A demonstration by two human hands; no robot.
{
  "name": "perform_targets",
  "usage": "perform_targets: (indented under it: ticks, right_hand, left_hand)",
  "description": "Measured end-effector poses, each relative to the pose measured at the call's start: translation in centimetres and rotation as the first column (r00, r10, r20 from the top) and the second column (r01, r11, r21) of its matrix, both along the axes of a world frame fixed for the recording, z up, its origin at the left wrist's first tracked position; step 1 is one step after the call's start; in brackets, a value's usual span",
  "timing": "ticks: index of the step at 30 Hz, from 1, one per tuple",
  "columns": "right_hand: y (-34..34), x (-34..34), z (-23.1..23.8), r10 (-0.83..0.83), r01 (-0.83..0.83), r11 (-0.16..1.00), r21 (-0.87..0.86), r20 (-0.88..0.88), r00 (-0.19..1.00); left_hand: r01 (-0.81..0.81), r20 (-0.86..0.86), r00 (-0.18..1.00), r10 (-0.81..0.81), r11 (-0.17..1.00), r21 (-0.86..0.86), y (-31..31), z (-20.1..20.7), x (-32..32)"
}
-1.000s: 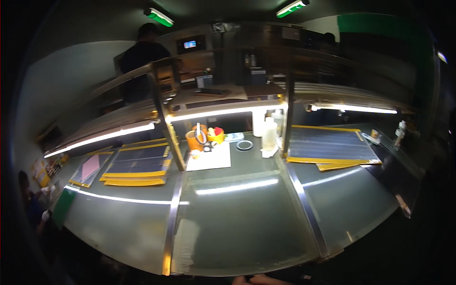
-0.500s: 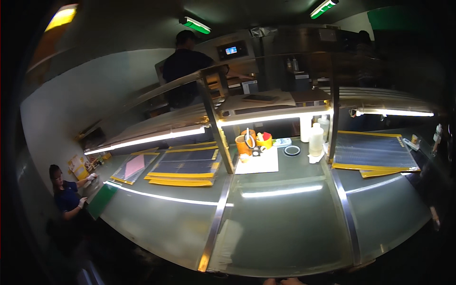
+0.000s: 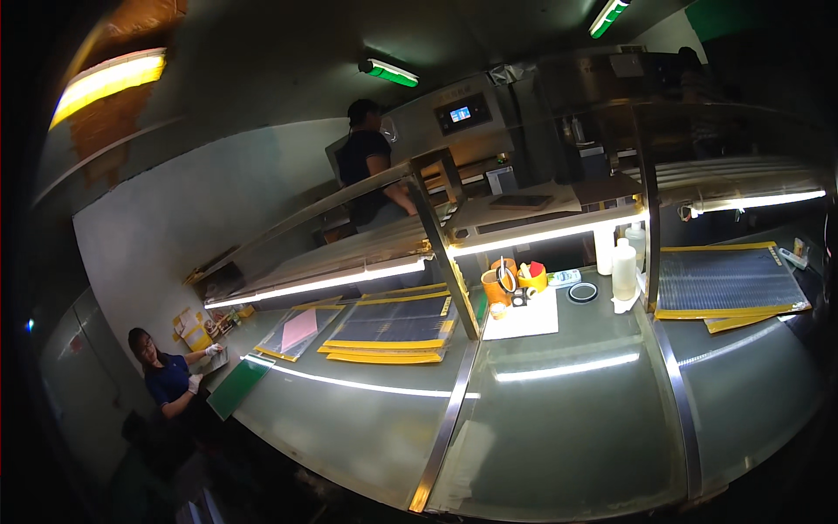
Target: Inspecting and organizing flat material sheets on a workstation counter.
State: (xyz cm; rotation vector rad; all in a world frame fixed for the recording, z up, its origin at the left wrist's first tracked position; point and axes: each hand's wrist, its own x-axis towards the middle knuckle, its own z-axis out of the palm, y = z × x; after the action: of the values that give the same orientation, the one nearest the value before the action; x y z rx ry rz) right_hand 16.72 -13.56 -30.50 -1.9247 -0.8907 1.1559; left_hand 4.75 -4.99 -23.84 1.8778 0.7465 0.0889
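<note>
Neither my left hand nor my right hand shows in the picture now. In front of me lies a glass-topped table (image 3: 567, 437) with metal strips dividing it. On its far middle part a white sheet (image 3: 534, 325) lies under rolls of orange and yellow tape (image 3: 532, 277). A dark ring (image 3: 582, 293) lies flat to the right of them. Beside it stands a white plastic bottle (image 3: 624, 271). Yellow-edged dark mesh panels (image 3: 388, 323) are stacked on the left, and more panels (image 3: 729, 279) lie on the right.
A lit shelf frame (image 3: 443, 249) stands along the table's far side. At the far left a co-worker (image 3: 170, 380) in white gloves holds a flat sheet near a green board (image 3: 240, 384). Another person (image 3: 367, 166) stands beyond the shelf by a machine with a small screen (image 3: 460, 114).
The view has swung left, so the scene sits farther right and slightly lower. My fingertips at the lower edge have left the picture. The gloved co-worker now holds a flat sheet up.
</note>
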Motion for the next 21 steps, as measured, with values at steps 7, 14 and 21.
perform_targets:
  ticks: [7, 14, 21]
  right_hand:
    - [-0.5, -0.4, 5.9, -0.01, 0.009, 1.0, -0.01, -0.103, 0.995]
    - [-0.8, -0.4, 8.2, -0.09, 0.093, 0.996, 0.013, -0.152, 0.984]
    - [-0.3, -0.1, 5.9, -0.002, 0.002, 1.0, 0.01, -0.033, 0.999]
  left_hand:
    - [0.01, -0.022, 1.0, -0.011, 0.999, -0.052, -0.2, 2.4, 0.0]
    - [0.021, -0.039, 0.999, -0.022, 1.0, -0.004, -0.5, 3.9, 0.5]
    - [0.026, 0.001, 1.0, -0.026, 1.0, -0.006, -0.2, 2.2, 0.3]
